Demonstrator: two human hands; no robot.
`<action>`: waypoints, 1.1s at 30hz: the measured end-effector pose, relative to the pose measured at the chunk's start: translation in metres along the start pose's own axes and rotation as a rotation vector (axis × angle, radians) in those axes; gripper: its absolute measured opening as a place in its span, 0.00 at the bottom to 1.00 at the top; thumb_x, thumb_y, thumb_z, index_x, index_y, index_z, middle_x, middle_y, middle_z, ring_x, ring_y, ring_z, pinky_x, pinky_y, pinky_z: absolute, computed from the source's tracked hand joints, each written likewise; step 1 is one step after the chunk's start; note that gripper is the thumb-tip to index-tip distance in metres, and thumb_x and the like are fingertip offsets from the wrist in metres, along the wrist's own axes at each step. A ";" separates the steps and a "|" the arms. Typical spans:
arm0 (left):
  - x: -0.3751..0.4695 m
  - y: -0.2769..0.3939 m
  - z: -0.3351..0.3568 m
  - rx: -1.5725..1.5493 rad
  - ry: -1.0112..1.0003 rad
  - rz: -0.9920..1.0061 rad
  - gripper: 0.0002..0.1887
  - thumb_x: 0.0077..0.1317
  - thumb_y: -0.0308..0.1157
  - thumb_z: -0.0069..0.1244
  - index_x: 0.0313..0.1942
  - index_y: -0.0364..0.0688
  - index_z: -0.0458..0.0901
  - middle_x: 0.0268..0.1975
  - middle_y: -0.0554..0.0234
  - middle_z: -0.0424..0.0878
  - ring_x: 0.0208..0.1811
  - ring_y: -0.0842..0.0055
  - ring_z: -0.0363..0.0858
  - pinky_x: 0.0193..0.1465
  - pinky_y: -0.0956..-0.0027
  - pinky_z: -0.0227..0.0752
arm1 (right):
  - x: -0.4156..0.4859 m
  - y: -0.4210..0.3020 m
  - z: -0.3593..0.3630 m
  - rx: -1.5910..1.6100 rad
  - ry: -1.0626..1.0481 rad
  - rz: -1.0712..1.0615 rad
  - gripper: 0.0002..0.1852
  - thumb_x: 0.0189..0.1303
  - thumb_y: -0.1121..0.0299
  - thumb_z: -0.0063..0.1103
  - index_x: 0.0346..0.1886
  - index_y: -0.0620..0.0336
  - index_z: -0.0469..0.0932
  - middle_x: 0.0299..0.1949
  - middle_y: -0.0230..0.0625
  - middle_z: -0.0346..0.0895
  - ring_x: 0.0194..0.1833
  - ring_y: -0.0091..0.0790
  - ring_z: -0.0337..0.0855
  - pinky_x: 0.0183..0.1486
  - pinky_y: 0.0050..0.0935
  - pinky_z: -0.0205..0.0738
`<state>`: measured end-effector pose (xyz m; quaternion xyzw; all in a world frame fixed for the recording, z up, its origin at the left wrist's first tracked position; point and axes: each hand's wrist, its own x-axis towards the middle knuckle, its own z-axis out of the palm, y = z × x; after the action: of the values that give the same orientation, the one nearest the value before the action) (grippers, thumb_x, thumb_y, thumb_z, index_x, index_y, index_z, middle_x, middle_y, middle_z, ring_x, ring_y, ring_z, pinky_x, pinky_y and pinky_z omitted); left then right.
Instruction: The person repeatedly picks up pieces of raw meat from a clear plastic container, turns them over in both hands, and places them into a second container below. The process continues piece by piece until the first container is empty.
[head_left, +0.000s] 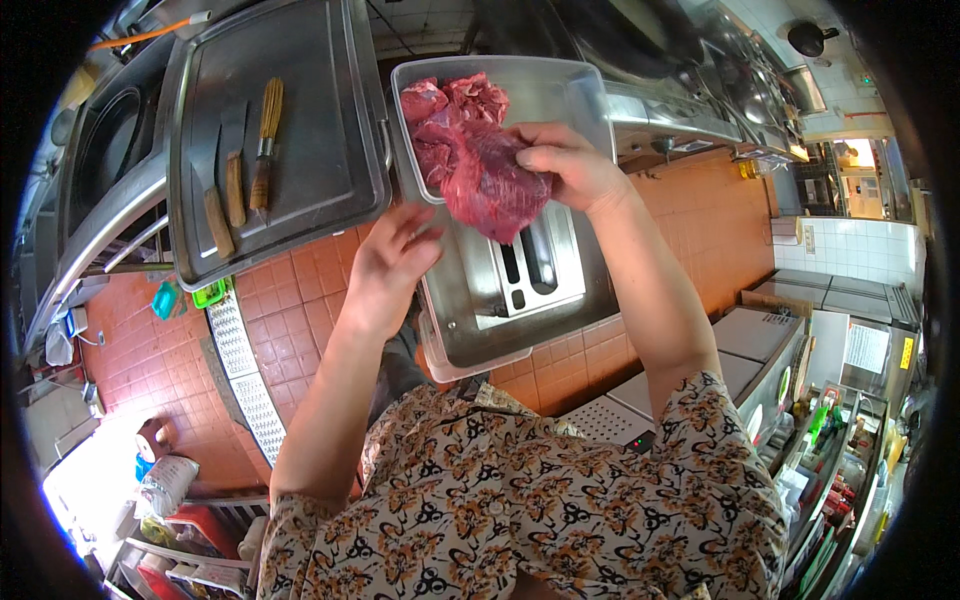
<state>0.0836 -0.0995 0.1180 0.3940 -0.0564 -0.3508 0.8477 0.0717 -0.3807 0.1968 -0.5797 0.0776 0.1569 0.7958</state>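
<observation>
My right hand (574, 165) grips a large piece of raw red meat (495, 184) by its right side, thumb on top. The piece hangs over the near edge of a translucent plastic tub (559, 94). More raw meat chunks (474, 97) lie in the tub's left part. My left hand (399, 259) is blurred, fingers apart and slightly curled, with nothing visible in it; it is left of the held meat and apart from it. Below the meat is a stainless-steel machine (465, 300) with a slotted opening (540, 262), partly hidden by the meat.
On the left, a dark metal tray (322, 150) holds a bristle brush (264, 146) and two wooden-handled knives (235, 191). A pale plastic lid or tub (480, 369) sticks out under the machine's near edge. Red floor tiles (300, 315) and a metal drain grate (234, 337) lie below.
</observation>
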 end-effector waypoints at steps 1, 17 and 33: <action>0.008 0.005 0.015 -0.026 -0.060 0.015 0.23 0.69 0.29 0.56 0.62 0.33 0.72 0.56 0.54 0.82 0.56 0.67 0.82 0.61 0.60 0.75 | -0.004 0.000 0.012 -0.054 -0.028 0.007 0.20 0.64 0.71 0.59 0.58 0.67 0.78 0.50 0.37 0.82 0.49 0.28 0.82 0.54 0.30 0.77; -0.054 -0.036 0.064 -0.473 -0.130 -0.236 0.22 0.75 0.31 0.44 0.68 0.42 0.68 0.65 0.59 0.76 0.68 0.63 0.74 0.71 0.51 0.67 | -0.119 0.045 0.067 -0.186 0.190 0.008 0.27 0.58 0.69 0.72 0.58 0.73 0.75 0.50 0.41 0.82 0.49 0.30 0.82 0.55 0.30 0.78; -0.075 -0.040 0.071 -0.452 -0.184 -0.283 0.22 0.73 0.30 0.42 0.65 0.37 0.70 0.64 0.54 0.77 0.66 0.61 0.76 0.69 0.50 0.70 | -0.152 0.024 0.072 -0.089 0.250 0.043 0.24 0.60 0.73 0.64 0.60 0.71 0.74 0.50 0.40 0.81 0.48 0.31 0.82 0.54 0.31 0.77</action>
<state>-0.0213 -0.1140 0.1517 0.1656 0.0022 -0.5035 0.8480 -0.0833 -0.3304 0.2439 -0.6276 0.1817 0.1035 0.7499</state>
